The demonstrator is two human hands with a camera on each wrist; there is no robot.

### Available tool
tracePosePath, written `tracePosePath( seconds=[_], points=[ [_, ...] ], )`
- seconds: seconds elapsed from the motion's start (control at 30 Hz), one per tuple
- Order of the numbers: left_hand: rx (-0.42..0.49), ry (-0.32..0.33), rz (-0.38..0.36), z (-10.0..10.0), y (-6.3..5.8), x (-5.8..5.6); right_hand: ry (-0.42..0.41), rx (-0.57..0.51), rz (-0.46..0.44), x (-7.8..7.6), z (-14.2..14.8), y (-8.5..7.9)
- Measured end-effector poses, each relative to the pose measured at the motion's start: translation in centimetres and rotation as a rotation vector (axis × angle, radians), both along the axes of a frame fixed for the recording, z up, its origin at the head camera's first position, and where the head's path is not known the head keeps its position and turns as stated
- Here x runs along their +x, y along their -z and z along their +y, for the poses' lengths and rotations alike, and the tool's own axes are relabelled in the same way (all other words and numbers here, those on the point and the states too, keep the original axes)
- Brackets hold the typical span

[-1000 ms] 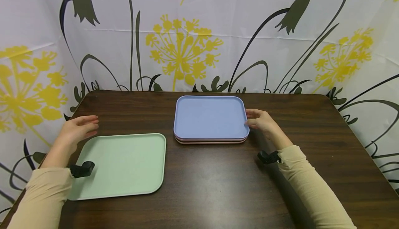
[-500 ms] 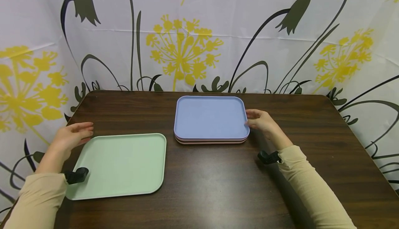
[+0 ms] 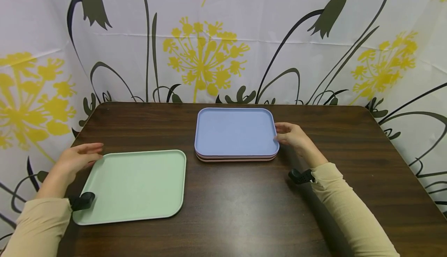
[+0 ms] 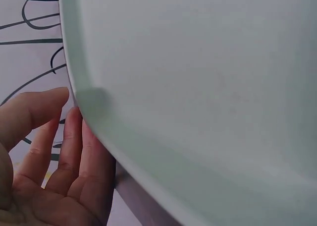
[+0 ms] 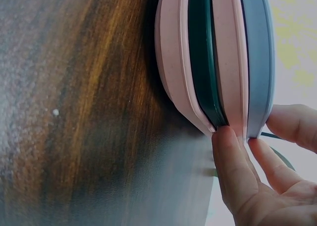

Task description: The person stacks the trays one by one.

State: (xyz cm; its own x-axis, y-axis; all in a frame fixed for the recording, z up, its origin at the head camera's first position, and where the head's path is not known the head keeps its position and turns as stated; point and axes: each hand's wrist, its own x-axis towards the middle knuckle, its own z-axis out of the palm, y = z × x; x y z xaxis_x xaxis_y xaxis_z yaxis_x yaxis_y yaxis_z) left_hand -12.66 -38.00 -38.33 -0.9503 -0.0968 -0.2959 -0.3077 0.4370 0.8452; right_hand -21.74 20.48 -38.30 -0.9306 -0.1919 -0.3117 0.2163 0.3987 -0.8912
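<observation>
Pinching the right edge of the blue tray [image 3: 236, 131] atop a stack [image 3: 235, 158], the right hand [image 3: 292, 136] looks set. The left hand [image 3: 75, 158], thumb and fingers parted, is at the far-left corner of the green tray [image 3: 137, 185]; taking hold seems the step, needing a left-hand grip next.
</observation>
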Motion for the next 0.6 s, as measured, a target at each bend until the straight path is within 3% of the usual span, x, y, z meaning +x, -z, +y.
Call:
tracePosePath(
  seconds=[0.27,0.6],
  points=[
    [-0.053,0.042,-0.048,-0.39,-0.04,0.36,0.002,0.008,-0.004,-0.02,-0.04,0.00],
    [-0.074,-0.007,-0.119,-0.75,0.27,0.48,0.006,0.005,-0.006,-0.09,0.00,0.12]
  ],
)
